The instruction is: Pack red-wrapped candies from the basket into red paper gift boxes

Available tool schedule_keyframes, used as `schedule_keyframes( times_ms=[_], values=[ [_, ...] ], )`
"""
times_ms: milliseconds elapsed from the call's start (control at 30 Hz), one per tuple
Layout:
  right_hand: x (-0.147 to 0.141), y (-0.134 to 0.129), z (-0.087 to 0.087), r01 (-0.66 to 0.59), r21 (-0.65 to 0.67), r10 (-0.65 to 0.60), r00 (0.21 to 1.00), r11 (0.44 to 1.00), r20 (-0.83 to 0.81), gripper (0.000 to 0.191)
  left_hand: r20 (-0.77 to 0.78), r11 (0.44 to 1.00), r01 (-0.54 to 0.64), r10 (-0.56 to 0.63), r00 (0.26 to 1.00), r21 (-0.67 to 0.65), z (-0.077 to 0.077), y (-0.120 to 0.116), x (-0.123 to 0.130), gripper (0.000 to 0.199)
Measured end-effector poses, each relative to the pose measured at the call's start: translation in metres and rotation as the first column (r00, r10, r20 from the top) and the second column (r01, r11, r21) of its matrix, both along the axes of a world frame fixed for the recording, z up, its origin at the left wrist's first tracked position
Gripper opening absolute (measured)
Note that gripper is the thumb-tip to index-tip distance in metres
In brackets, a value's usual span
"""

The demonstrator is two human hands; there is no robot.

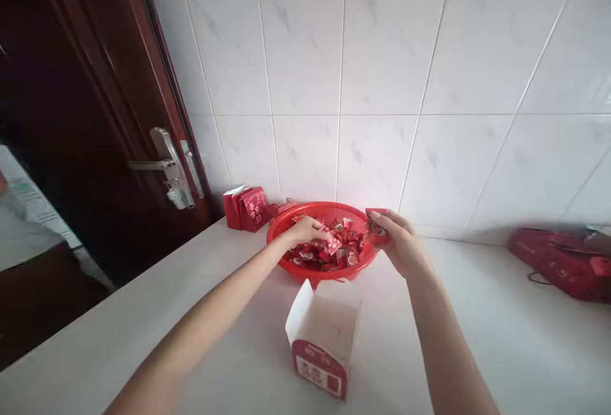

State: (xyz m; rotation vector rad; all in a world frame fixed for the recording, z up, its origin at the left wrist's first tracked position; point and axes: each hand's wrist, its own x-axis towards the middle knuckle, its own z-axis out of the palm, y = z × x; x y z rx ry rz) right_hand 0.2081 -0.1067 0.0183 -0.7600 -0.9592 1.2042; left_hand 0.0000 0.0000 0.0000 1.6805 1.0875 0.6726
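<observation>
A red plastic basket (312, 278) with mesh sides holds a heap of small red-wrapped candies (351, 254). Over its left part, my left hand (308, 230) is closed on a red packet with white spots (333, 244). My right hand (398, 237) is at the basket's right rim, its fingers closed on a small red packet (377, 227) with a dark printed part; its exact kind is unclear. Just in front of the basket stands an open cardboard box (321, 367), white inside, with a red printed front and its flaps up. Nothing shows inside it.
Folded red gift boxes (248, 209) stand by the wall, left of the basket. A red bag (563, 265) lies at the right on the white counter (229, 332). The tiled wall (377, 71) closes the back; a dark door (114, 84) with a metal handle is at left.
</observation>
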Motion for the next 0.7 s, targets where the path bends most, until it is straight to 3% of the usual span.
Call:
schedule_keyframes(
  times_ms=[200, 400, 600, 700],
  values=[
    [-0.008, 0.008, -0.004, -0.025, -0.046, 0.023, 0.999, 0.999, -0.04, 0.039, 0.35, 0.99, -0.027, -0.023, 0.936, 0.139, 0.011, -0.015, 0.011, 0.038],
    [-0.01, 0.01, -0.007, -0.04, -0.051, 0.034, 0.992, 0.998, -0.122, 0.032, 0.551, 0.97, -0.12, -0.017, 0.835, 0.213, 0.003, -0.028, 0.026, 0.036],
    [-0.009, 0.013, -0.009, -0.099, -0.05, 0.089, 0.98, 0.994, -0.178, 0.031, 0.655, 0.976, -0.123, -0.025, 0.755, 0.179, -0.003, -0.03, 0.024, 0.029],
    [-0.009, 0.014, -0.011, -0.114, -0.054, 0.103, 0.98, 0.992, -0.173, 0.029, 0.649, 0.965, -0.151, -0.026, 0.76, 0.215, -0.004, -0.034, 0.021, 0.024]
  ],
)
